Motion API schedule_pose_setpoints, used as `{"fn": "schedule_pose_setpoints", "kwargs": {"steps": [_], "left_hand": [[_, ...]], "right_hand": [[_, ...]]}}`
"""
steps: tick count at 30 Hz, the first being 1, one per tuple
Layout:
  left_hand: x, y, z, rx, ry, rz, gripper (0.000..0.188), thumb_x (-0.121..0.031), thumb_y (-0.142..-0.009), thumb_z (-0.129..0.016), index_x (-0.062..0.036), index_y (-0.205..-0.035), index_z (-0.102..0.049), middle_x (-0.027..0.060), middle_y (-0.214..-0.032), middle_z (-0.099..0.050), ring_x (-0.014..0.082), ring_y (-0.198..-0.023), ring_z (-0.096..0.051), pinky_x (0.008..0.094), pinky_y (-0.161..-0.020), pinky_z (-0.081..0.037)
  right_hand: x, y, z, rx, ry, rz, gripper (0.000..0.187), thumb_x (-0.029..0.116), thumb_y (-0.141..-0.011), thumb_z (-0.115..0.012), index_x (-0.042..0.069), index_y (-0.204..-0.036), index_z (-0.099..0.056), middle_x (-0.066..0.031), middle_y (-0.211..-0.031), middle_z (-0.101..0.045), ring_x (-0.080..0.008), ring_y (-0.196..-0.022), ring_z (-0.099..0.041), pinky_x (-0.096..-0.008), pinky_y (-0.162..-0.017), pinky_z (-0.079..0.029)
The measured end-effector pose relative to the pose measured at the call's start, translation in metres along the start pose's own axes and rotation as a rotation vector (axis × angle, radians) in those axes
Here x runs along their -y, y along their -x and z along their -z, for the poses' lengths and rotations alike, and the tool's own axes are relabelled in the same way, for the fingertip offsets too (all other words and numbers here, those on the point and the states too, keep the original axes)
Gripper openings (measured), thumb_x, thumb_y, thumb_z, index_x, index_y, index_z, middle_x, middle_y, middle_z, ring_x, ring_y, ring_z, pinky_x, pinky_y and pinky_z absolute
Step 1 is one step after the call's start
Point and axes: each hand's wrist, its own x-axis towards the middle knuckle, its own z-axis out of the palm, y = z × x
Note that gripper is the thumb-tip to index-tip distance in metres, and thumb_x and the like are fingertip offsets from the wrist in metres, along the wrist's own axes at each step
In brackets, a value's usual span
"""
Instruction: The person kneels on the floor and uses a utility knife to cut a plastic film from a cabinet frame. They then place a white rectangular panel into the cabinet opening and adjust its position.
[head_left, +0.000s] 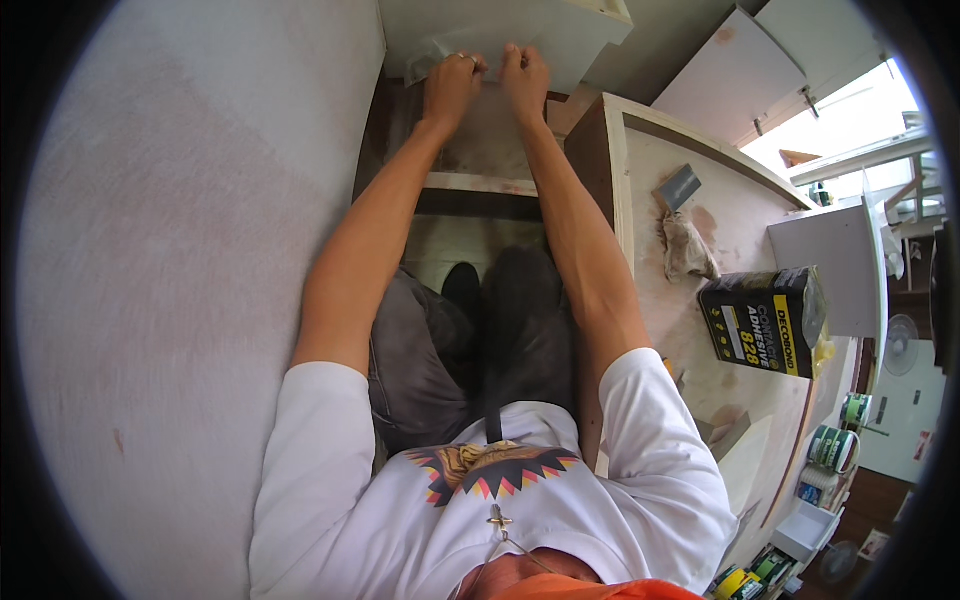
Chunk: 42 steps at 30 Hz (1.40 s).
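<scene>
Left hand [456,88]: fingers curled together beside crumpled translucent film [423,66], at the face of a smooth white panel [562,45]. Right hand [525,82]: fingers curled before the same panel. Grip indeterminable on both. Black rectangular tin [728,318], yellow-and-white lettering, on stained worktop [748,205].

Black rectangular can [762,320], crumpled rag [687,248], grey block [678,187]

A narrow gap separates left hand [455,88] and right hand [526,82]; pale panel [180,250] bounds left, cabinet [590,145] right, white board [545,32] ahead.
</scene>
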Motion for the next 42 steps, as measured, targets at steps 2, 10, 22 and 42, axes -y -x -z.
{"fn": "schedule_pose_setpoints", "kwargs": {"steps": [2, 10, 22, 42], "left_hand": [[0.002, 0.004, 0.001, 0.011, -0.001, -0.017, 0.012, -0.004, -0.087, -0.067, -0.0052, -0.098, -0.072, 0.0145, -0.098, -0.071, 0.0354, -0.095, -0.069, 0.0452, -0.082, -0.055], [-0.001, 0.005, -0.002, 0.036, -0.009, 0.027, 0.011, -0.006, -0.09, -0.067, -0.002, -0.098, -0.072, 0.0162, -0.1, -0.07, 0.0367, -0.096, -0.068, 0.0442, -0.084, -0.053], [-0.006, 0.008, -0.003, 0.014, -0.014, 0.004, 0.012, -0.005, -0.09, -0.067, -0.0018, -0.099, -0.073, 0.0163, -0.101, -0.071, 0.0372, -0.093, -0.069, 0.0451, -0.081, -0.054], [0.004, 0.007, -0.007, 0.007, -0.089, -0.06, 0.009, -0.006, -0.088, -0.069, -0.0052, -0.096, -0.073, 0.0123, -0.096, -0.072, 0.0334, -0.09, -0.07, 0.0447, -0.084, -0.052]], "right_hand": [[0.0, 0.003, 0.006, 0.051, -0.07, -0.07, 0.036, 0.035, -0.102, -0.061, 0.0, -0.095, -0.066, -0.0089, -0.074, -0.068, -0.0187, -0.066, -0.067, -0.035, -0.064, -0.052], [0.024, -0.056, 0.045, 0.19, -0.093, -0.09, 0.04, 0.038, -0.098, -0.068, -0.002, -0.095, -0.066, -0.0061, -0.077, -0.067, -0.0142, -0.07, -0.065, -0.0311, -0.066, -0.052], [-0.02, -0.063, 0.045, -0.065, 0.012, 0.115, 0.033, 0.03, -0.102, -0.062, 0.001, -0.088, -0.066, -0.0063, -0.073, -0.066, -0.0129, -0.065, -0.062, -0.0294, -0.064, -0.05], [0.008, -0.093, 0.097, -0.001, -0.187, -0.072, 0.037, 0.038, -0.1, -0.068, 0.002, -0.093, -0.07, -0.0059, -0.078, -0.068, -0.013, -0.067, -0.064, -0.0272, -0.063, -0.053]]}}
